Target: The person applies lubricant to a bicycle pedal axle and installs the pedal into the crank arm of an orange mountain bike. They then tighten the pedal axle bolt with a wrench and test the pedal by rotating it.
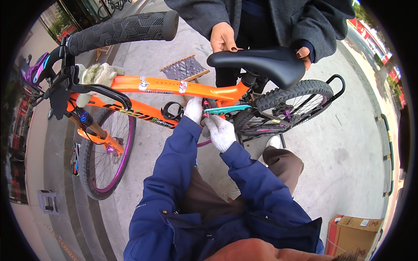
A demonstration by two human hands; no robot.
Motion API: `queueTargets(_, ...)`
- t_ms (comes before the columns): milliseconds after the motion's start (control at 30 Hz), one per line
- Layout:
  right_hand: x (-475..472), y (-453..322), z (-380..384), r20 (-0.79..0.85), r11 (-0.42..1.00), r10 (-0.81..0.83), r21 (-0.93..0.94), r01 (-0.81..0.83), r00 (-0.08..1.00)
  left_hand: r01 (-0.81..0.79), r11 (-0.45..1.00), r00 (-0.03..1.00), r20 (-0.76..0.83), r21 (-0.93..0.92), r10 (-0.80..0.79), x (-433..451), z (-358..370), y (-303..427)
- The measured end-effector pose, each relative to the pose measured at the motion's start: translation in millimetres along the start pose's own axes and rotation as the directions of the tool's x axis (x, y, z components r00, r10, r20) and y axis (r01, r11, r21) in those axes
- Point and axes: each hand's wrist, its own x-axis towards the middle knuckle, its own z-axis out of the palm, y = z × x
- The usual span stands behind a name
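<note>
An orange mountain bike frame [160, 87] stands across the view, its handlebar at the left. My gloved left hand [195, 110] is between the top tube and down tube, at the red part of the rear shock [206, 105]; its fingers are largely hidden. Just right of it, my gloved right hand [218, 129] has its fingers bent together below the teal linkage plate [228, 109]. Whether either hand grips something cannot be made out. Another person's hands [224, 37] rest at the front and back of the black saddle [261, 63].
A folding stool [185, 69] stands behind the bike. Steps [73, 208] run along the left, near the front wheel [107, 156]. At lower right is a cardboard box [352, 233]. A black stand [339, 81] surrounds the rear wheel; a striped metal barrier [388, 153] is at far right.
</note>
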Motion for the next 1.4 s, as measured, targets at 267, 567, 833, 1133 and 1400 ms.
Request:
queueTargets(267, 11, 4, 17, -0.107, 0.978, 0.071, 0.203, -0.048, 0.992, 0.112, 0.987, 0.993, -0.033, -0.113, -0.116, 15, -3, -19)
queueTargets(567, 13, 12, -1, -0.014, 0.998, 0.014, -0.055, -0.015, 1.0, 0.013, 0.989, 0.996, -0.082, -0.147, -0.025, -8, 5, 18)
queueTargets(833, 10, 15, 25, -0.153, 0.958, 0.042, 0.287, 0.004, 0.987, 0.008, 0.996, 0.996, -0.084, -0.086, -0.015, -14, 11, 33)
queueTargets(1133, 16, 23, 27, -0.106, 0.864, 0.266, 0.468, -0.188, 0.958, -0.096, 0.995, 0.992, -0.089, -0.035, 0.092, -28, 12, 42)
queueTargets(1400, 35, 27, -13, -0.059, 0.974, 0.206, 0.103, -0.2, 0.977, -0.117, 0.991, 0.993, -0.013, -0.068, 0.116, -18, 4, 29)
